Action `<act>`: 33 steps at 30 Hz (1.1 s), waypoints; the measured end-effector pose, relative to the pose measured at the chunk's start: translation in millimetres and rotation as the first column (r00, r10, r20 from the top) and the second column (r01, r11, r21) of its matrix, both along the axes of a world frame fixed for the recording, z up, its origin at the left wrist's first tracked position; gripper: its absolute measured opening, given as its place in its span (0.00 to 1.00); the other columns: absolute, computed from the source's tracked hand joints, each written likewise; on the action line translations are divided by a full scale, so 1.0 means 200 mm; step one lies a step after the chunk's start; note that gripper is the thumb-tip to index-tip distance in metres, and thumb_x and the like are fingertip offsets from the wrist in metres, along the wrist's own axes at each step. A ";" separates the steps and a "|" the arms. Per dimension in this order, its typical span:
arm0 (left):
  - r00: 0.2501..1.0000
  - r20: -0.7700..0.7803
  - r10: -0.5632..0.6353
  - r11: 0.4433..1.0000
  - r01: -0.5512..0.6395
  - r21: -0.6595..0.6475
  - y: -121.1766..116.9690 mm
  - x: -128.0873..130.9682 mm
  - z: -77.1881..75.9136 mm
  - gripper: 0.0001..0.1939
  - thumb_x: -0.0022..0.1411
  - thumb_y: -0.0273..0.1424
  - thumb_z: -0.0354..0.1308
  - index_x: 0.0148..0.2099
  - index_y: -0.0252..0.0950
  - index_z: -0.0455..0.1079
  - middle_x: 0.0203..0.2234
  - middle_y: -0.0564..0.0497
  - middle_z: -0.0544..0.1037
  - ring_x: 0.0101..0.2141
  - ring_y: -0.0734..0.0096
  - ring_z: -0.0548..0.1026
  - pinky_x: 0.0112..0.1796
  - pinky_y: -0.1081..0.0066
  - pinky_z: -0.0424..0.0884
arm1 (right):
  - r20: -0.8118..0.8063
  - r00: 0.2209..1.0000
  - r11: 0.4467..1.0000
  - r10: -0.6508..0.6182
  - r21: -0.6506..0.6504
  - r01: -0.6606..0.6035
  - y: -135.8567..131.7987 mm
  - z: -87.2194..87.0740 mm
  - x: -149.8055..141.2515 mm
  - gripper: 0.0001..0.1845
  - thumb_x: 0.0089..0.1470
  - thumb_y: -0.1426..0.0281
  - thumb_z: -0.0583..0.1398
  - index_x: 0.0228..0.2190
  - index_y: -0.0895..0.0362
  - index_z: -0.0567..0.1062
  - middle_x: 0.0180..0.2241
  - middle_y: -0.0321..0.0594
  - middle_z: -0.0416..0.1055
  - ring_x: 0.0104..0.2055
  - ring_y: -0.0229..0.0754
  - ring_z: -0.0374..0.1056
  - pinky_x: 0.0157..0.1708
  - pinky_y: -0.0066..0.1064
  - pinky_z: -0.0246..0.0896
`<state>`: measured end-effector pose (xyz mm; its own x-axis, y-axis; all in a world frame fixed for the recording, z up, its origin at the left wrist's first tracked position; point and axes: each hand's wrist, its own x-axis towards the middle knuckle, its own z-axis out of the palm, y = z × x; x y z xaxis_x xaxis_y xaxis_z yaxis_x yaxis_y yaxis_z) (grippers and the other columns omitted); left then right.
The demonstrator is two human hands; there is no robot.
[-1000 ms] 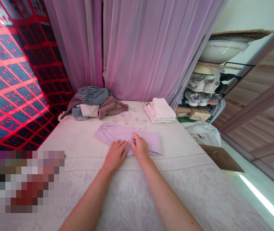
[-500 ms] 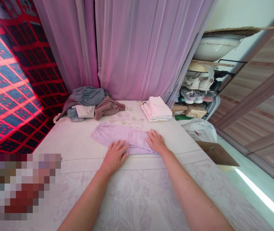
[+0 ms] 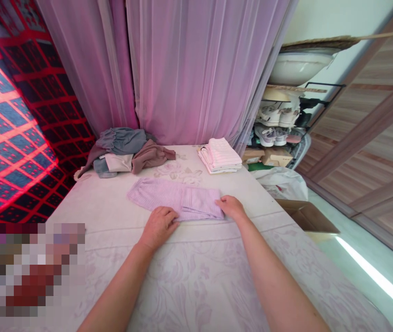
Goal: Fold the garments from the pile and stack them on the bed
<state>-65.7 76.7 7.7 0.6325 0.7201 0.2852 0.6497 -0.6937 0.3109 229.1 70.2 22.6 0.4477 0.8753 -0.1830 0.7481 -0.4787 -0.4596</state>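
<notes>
A lilac striped garment (image 3: 168,196) lies on the bed, its right part folded over into a layered rectangle. My left hand (image 3: 160,224) rests at the garment's near edge, fingers bent and pressed together on the fabric. At the right end, my right hand (image 3: 231,205) pinches the folded edge between thumb and fingers. Farther back on the right sits a stack of folded pale striped clothes (image 3: 220,156). A loose heap of grey, brown and cream clothes (image 3: 123,145) lies at the back left.
The flowered bed cover (image 3: 196,276) spreads under everything. Lilac curtains (image 3: 203,69) hang along the far edge. Right of the bed are a rack with shoes (image 3: 272,133), a plastic bag (image 3: 279,182) and an open cardboard box (image 3: 307,216). A blurred-out patch covers the lower left.
Both hands were flat on the garment. Now the left fingers have curled at its near edge, and the right hand has shifted slightly outward and closed on the right edge. The view has shifted slightly.
</notes>
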 end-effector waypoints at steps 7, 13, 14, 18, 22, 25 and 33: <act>0.996 -0.060 -0.066 0.998 0.065 -0.025 -0.06 -0.01 0.07 0.09 0.64 0.33 0.50 0.37 0.36 0.71 0.33 0.48 0.75 0.37 0.65 0.71 0.40 0.65 0.66 | -0.099 0.994 0.999 0.043 0.037 -0.039 -0.05 -0.01 0.05 0.13 0.49 0.61 0.58 0.24 0.57 0.77 0.22 0.36 0.73 0.27 0.38 0.67 0.25 0.26 0.52; 1.000 -0.013 -0.021 0.999 0.020 -0.030 -0.07 0.04 0.11 0.12 0.64 0.36 0.51 0.45 0.38 0.71 0.40 0.47 0.76 0.42 0.64 0.71 0.44 0.64 0.67 | 0.008 0.998 0.994 -0.057 0.096 0.056 -0.16 -0.04 0.02 0.22 0.56 0.54 0.52 0.36 0.55 0.77 0.34 0.41 0.77 0.36 0.42 0.71 0.31 0.28 0.56; 1.000 -0.005 -0.010 1.000 0.010 -0.015 -0.06 0.07 0.11 0.13 0.64 0.35 0.51 0.47 0.38 0.71 0.44 0.46 0.75 0.45 0.63 0.71 0.47 0.63 0.67 | 0.025 0.998 0.994 -0.059 0.094 0.056 -0.17 -0.05 0.01 0.22 0.56 0.54 0.51 0.37 0.55 0.77 0.34 0.41 0.77 0.36 0.43 0.71 0.31 0.28 0.56; 0.997 -0.073 -0.014 1.000 0.014 -0.006 -0.05 0.21 0.08 0.18 0.62 0.31 0.52 0.55 0.38 0.68 0.55 0.45 0.70 0.56 0.59 0.65 0.56 0.58 0.59 | 0.022 1.000 0.997 0.000 0.082 -0.002 -0.20 -0.05 -0.02 0.23 0.53 0.53 0.55 0.41 0.55 0.77 0.34 0.42 0.77 0.37 0.44 0.72 0.32 0.29 0.57; 0.991 -0.136 0.010 0.994 -0.024 -0.102 -0.06 0.27 0.05 0.22 0.64 0.34 0.49 0.60 0.38 0.62 0.58 0.45 0.67 0.57 0.58 0.64 0.57 0.54 0.58 | -0.215 0.976 0.993 0.021 0.121 0.005 -0.19 -0.07 -0.01 0.19 0.47 0.59 0.61 0.39 0.57 0.77 0.31 0.41 0.77 0.34 0.43 0.71 0.30 0.29 0.58; 0.989 -0.137 0.048 0.991 -0.063 -0.114 -0.08 0.28 0.04 0.26 0.64 0.41 0.50 0.62 0.40 0.60 0.60 0.45 0.65 0.59 0.53 0.61 0.58 0.50 0.54 | -0.609 0.793 0.973 0.002 0.184 0.138 -0.18 -0.08 -0.02 0.17 0.45 0.63 0.60 0.37 0.59 0.76 0.28 0.39 0.76 0.28 0.41 0.69 0.26 0.28 0.57; 0.975 -0.169 0.146 0.987 -0.154 -0.035 -0.16 0.35 0.01 0.34 0.58 0.46 0.57 0.64 0.43 0.56 0.61 0.41 0.62 0.61 0.46 0.57 0.59 0.43 0.47 | -0.882 0.466 0.914 -0.065 0.134 0.382 -0.19 -0.02 -0.07 0.41 0.39 0.67 0.62 0.57 0.59 0.63 0.17 0.28 0.68 0.16 0.35 0.59 0.17 0.25 0.48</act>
